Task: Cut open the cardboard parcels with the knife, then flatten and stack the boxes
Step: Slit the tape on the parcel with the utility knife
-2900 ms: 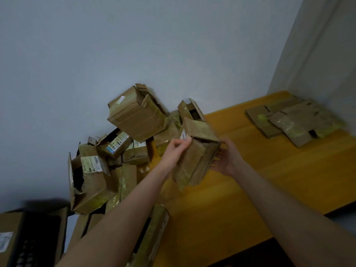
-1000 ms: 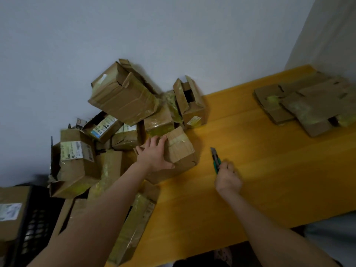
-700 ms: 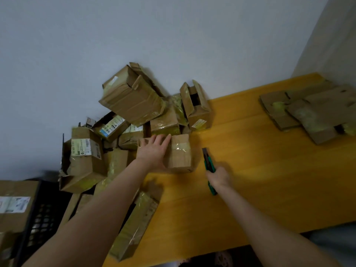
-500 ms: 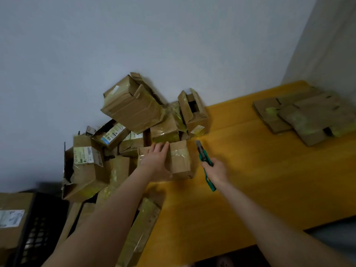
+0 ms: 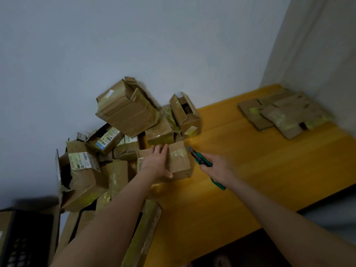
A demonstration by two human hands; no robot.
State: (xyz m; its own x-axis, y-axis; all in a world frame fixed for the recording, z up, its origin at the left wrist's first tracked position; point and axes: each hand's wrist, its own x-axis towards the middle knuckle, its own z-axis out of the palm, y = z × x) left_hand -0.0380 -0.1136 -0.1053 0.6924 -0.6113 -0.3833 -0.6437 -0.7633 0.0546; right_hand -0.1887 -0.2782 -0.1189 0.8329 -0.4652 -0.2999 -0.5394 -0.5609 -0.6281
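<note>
Your left hand (image 5: 157, 164) lies flat over the top of the small taped parcel (image 5: 180, 166), fingers straight and pressing down, thumb on its near face. The parcel stands on the bench (image 5: 250, 170) toward its left end, at the foot of the parcel heap (image 5: 125, 112). Your right hand (image 5: 217, 168) is clenched around the green utility knife (image 5: 200, 159), its tip just beside the parcel's top right edge and the tape strip (image 5: 176, 153). Your left fingers end right beside that tape, so a slip along the seam could run the blade into them. Press too lightly and the box may skid into the leaning heap and topple it. The flattened boxes (image 5: 285, 114) lie at the far right corner
</note>
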